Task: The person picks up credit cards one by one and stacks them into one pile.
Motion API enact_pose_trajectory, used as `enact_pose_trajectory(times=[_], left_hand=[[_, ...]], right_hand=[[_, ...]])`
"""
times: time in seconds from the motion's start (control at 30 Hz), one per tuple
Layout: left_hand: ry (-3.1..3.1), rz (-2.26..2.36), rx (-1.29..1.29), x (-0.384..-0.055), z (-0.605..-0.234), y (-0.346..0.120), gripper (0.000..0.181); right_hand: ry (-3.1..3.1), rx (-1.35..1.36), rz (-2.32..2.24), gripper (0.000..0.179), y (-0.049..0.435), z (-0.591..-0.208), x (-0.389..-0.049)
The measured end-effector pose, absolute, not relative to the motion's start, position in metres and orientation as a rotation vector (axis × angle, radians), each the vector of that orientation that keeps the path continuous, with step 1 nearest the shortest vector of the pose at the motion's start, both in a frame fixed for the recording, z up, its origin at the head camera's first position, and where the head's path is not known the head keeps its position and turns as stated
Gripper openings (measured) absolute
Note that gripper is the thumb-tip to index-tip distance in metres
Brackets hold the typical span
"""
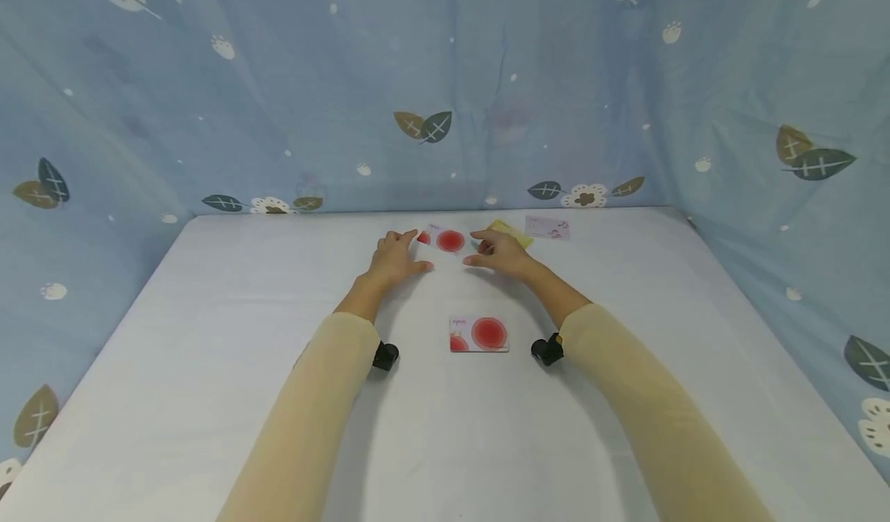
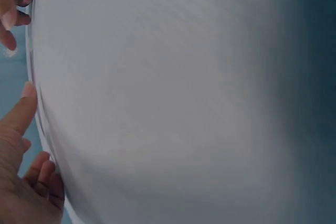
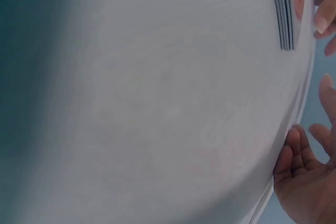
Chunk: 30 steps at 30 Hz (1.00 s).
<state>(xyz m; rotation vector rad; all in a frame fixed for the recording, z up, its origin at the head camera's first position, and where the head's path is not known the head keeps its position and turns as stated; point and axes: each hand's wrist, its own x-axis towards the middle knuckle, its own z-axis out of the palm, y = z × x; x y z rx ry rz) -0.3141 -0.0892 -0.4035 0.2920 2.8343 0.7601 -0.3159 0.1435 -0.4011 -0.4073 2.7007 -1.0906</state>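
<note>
Left hand (image 1: 395,261) and right hand (image 1: 504,254) reach over the white desk (image 1: 243,313), each with thumb and forefinger spread well apart and gripping nothing between them. A red-and-white card (image 1: 450,241) lies between the two, the left hand at its 8 o'clock, the right at its 3 o'clock; whether the left forefinger touches its edge I cannot tell. Between 5 and 6 o'clock from that card sits a card stack (image 1: 480,333) with a similar top, its layered edges showing in the right wrist view. A yellow card (image 1: 514,234), partly hidden by the right hand, and a lilac card (image 1: 548,228) beside it lie towards 3 o'clock.
</note>
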Motion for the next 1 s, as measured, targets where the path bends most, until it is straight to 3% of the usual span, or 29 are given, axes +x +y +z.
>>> enact_pose_trajectory(times=[0.5, 1.0], left_hand=[[2.828, 0.447, 0.288, -0.321, -0.409, -0.082, 0.075], [2.876, 0.414, 0.365, -0.321, -0.411, -0.086, 0.065]], right_hand=[[2.728, -0.386, -0.625, 0.077, 0.129, -0.410, -0.329], [2.804, -0.340, -0.593, 0.065, 0.125, -0.404, -0.337]])
